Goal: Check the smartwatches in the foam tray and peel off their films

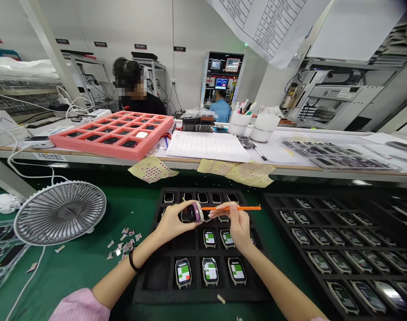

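My left hand (171, 224) grips a smartwatch body (193, 212) with a purple and pale case between thumb and fingers, above a black foam tray (190, 295). A thin orange stick (252, 208) is pinched in my right hand (238, 225). The stick's left end meets the side of the watch case; whether it touches, I cannot tell. Beneath my hands, several watches sit in the tray's slots. One watch in the front row (183, 272) has a lit screen with green, white and red patches; others nearby glow green and white.
A second black tray (273, 200) with several watches lies right. A round fan (69, 213) stands left, near small scattered parts (123, 243). On the shelf are a pink foam tray (139, 151), paper sheets (206, 145) and white pots (239, 122). Two people are beyond.
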`<state>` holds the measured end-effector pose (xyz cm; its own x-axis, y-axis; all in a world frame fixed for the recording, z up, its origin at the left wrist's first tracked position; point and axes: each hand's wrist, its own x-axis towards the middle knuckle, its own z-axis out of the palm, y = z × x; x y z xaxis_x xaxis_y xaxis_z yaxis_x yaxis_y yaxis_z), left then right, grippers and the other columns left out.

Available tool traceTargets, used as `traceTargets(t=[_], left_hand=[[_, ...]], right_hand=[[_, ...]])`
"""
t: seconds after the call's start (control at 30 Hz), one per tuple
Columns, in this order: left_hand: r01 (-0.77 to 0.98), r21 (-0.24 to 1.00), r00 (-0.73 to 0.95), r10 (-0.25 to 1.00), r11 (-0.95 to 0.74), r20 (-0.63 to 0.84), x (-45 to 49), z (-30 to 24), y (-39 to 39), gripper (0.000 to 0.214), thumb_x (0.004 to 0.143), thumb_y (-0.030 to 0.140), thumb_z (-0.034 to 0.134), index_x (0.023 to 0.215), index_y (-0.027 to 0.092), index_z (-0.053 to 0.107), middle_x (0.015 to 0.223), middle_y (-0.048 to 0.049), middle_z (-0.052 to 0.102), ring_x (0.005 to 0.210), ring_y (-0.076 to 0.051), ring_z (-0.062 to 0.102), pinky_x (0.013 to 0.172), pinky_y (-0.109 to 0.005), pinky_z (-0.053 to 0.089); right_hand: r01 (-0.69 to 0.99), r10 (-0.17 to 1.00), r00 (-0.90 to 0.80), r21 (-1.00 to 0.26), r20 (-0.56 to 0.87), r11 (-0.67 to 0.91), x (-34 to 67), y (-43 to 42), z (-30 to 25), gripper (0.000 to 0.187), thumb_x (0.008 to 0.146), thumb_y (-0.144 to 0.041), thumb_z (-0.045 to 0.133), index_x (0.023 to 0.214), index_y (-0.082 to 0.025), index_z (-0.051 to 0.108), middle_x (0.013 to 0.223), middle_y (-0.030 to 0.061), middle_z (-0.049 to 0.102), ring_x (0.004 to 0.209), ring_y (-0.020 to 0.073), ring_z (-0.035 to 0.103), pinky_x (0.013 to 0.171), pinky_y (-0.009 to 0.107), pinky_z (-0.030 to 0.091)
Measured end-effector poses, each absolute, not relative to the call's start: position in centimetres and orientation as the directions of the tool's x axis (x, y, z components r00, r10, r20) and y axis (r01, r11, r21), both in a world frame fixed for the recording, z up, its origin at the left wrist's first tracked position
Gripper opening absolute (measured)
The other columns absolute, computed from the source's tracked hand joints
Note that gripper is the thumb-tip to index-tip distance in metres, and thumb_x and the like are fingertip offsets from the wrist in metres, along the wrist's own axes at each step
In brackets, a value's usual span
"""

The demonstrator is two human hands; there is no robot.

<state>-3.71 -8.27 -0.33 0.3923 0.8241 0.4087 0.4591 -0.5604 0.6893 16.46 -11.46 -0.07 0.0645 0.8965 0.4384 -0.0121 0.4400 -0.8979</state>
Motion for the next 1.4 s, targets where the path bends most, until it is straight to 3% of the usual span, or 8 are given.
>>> traceTargets(t=[0.2, 0.47, 0.73, 1.1, 1.27, 1.4], left_hand=[[0.446, 0.686, 0.395, 0.814, -0.575, 0.426, -3.7, -0.4, -8.3, 0.051, 0.067, 0.027, 0.076, 0.116, 0.022, 0.062, 0.112, -0.0049, 0.07, 0.098, -0.025, 0.068, 0.088, -0.035, 0.053], [0.502, 0.634, 0.374, 0.809, -0.588, 0.454, -3.6, -0.1, -8.7, 0.049, 0.063, 0.022, 0.077, 0.111, 0.02, 0.065, 0.107, -0.0041, 0.072, 0.091, -0.024, 0.07, 0.083, -0.034, 0.054], [0.47, 0.666, 0.399, 0.813, -0.579, 0.425, -3.4, 0.4, -8.8, 0.049, 0.064, 0.023, 0.077, 0.111, 0.019, 0.065, 0.107, -0.0044, 0.072, 0.092, -0.024, 0.07, 0.085, -0.032, 0.053], [0.521, 0.639, 0.399, 0.823, -0.566, 0.404, -3.3, 0.3, -8.9, 0.047, 0.064, 0.024, 0.077, 0.109, 0.02, 0.065, 0.107, -0.0032, 0.072, 0.092, -0.022, 0.069, 0.084, -0.03, 0.051], [0.581, 0.56, 0.476, 0.805, -0.591, 0.355, -4.1, 1.1, -9.3, 0.048, 0.066, 0.025, 0.075, 0.113, 0.023, 0.064, 0.108, -0.0027, 0.071, 0.091, -0.022, 0.067, 0.085, -0.032, 0.049], [0.668, 0.411, 0.6, 0.776, -0.621, 0.196, -5.1, 1.1, -9.7, 0.043, 0.066, 0.027, 0.073, 0.108, 0.021, 0.066, 0.106, -0.0044, 0.07, 0.098, -0.025, 0.062, 0.088, -0.035, 0.047]], right_hand=[[0.022, 0.881, 0.068, -0.884, 0.468, 0.467, 16.4, -11.5, 0.1, 0.044, 0.095, -0.051, 0.035, 0.082, -0.021, 0.064, 0.07, 0.0058, 0.071, 0.066, 0.0222, 0.07, 0.063, 0.039, 0.058], [0.21, 0.817, 0.045, -0.806, 0.574, 0.554, 16.3, -11.7, 0.2, 0.044, 0.097, -0.046, 0.033, 0.078, -0.022, 0.065, 0.072, 0.0061, 0.07, 0.065, 0.0209, 0.069, 0.064, 0.037, 0.056], [0.084, 0.831, 0.024, -0.829, 0.556, 0.553, 16.2, -11.8, 0.1, 0.04, 0.099, -0.039, 0.031, 0.084, -0.022, 0.064, 0.078, 0.0059, 0.07, 0.069, 0.0202, 0.07, 0.066, 0.036, 0.057], [0.161, 0.753, -0.037, -0.739, 0.658, 0.654, 16.0, -11.8, 0.4, 0.039, 0.099, -0.032, 0.03, 0.084, -0.02, 0.064, 0.071, 0.0046, 0.07, 0.065, 0.0184, 0.07, 0.061, 0.032, 0.059], [0.146, 0.747, -0.071, -0.734, 0.661, 0.663, 16.4, -12.0, 0.9, 0.039, 0.099, -0.03, 0.03, 0.084, -0.02, 0.065, 0.071, 0.0041, 0.07, 0.065, 0.0177, 0.07, 0.063, 0.032, 0.058], [0.154, 0.77, -0.056, -0.757, 0.635, 0.635, 17.5, -12.4, 1.6, 0.03, 0.097, -0.03, 0.039, 0.086, -0.021, 0.064, 0.074, 0.0029, 0.07, 0.065, 0.0166, 0.07, 0.063, 0.03, 0.057]])
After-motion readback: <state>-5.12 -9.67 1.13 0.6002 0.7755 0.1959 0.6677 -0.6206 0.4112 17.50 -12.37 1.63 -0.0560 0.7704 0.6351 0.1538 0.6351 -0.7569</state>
